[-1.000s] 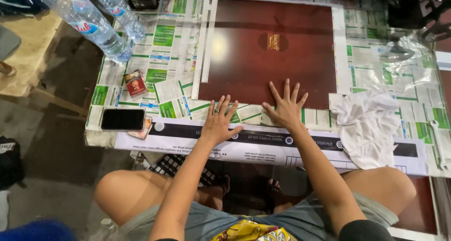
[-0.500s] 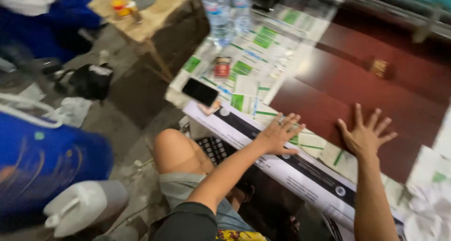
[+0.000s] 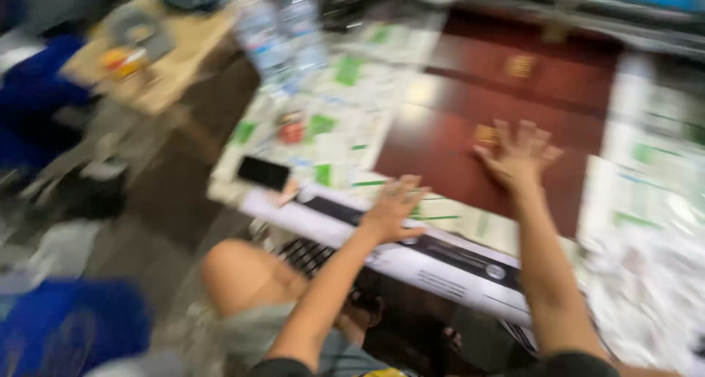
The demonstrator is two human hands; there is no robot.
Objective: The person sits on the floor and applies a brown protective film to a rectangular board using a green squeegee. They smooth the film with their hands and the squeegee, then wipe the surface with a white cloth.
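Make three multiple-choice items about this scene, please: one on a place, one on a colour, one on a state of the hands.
1. Where does the black phone lie?
A. near the table's left edge
B. on the dark red sheet
C. on the floor

2. What colour is the large sheet under the right hand?
A. blue
B. dark red
C. yellow

3. How is the left hand?
A. closed in a fist
B. gripping a bottle
C. flat, fingers spread

Answers: 1 A, it rests on the printed papers by that edge. 2 B, the glossy sheet is maroon. 3 C, the palm lies down, holding nothing.
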